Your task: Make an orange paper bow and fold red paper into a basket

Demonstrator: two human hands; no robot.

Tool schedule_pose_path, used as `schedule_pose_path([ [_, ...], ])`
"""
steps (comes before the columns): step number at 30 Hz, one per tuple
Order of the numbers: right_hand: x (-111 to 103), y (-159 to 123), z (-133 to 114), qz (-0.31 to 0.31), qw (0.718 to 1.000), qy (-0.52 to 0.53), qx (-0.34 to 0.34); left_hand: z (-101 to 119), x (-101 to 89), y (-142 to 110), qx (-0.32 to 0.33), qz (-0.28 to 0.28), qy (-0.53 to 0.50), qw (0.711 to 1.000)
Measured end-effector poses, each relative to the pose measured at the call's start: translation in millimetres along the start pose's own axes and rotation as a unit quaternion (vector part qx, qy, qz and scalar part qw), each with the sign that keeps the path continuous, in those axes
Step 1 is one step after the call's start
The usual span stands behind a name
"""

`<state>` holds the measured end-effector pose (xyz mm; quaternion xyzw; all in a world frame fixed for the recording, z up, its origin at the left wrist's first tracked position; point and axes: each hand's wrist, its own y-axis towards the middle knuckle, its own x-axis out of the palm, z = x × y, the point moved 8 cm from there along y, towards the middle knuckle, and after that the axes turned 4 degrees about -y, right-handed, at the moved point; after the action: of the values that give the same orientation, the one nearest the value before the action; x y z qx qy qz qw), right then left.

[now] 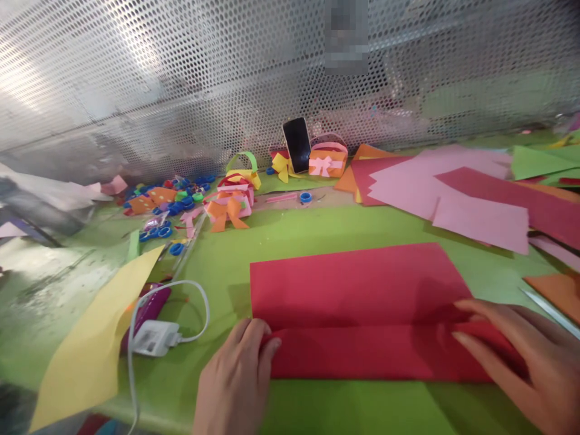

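Left fingers (270,347) pinch the red paper (353,290) at its near-left corner; right fingers (471,350), slightly parted, hold the right end, apparently keeping the fold aligned.

Red paper sheet (362,296), plain, matte, flat on green surface (212,260); near edge folded back over it as a long band, far part open, right end of fold slightly raised.

1 phone (298,145) (plus 1 charger (155,338))
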<state>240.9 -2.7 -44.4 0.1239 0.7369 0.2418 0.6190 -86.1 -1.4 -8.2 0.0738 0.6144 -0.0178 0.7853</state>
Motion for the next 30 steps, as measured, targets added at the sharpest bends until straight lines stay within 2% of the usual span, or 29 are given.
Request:
schedule_pose_path([
  [3, -3.1, -0.1, -10.8, 0.007, 0.996, -0.019, -0.089, -1.6, 1.2, -0.7, -0.003, -0.003, 0.006, 1.000],
  [5, -10.3, 1.2, -15.8, 0.018, 0.993, -0.058, -0.102, -3.9, 1.5, -0.8, 0.001, 0.001, 0.013, 1.000],
  [8, -23.2, 4.3, -24.2, 0.022, 0.990, -0.104, -0.092, -8.3, 2.6, -0.5, 0.015, 0.006, 0.019, 1.000],
  [13, -27.6, -1.6, -26.2, -0.033, 0.995, -0.077, -0.052, -13.2, 4.5, -1.1, 0.029, 0.016, 0.014, 0.999],
  [18, -26.7, -11.2, -21.4, -0.039, 0.997, -0.045, -0.050, -17.2, 2.7, -3.6, 0.015, 0.054, 0.037, 0.998],
  [26, -31.3, -7.0, -30.3, -0.031, 0.995, -0.070, -0.061, -25.8, 5.1, -5.1, 0.026, 0.046, 0.047, 0.997],
  [30, -28.3, -7.8, -31.9, -0.031, 0.993, -0.083, -0.084, -25.1, 3.2, -4.4, 0.034, 0.060, 0.055, 0.996],
])
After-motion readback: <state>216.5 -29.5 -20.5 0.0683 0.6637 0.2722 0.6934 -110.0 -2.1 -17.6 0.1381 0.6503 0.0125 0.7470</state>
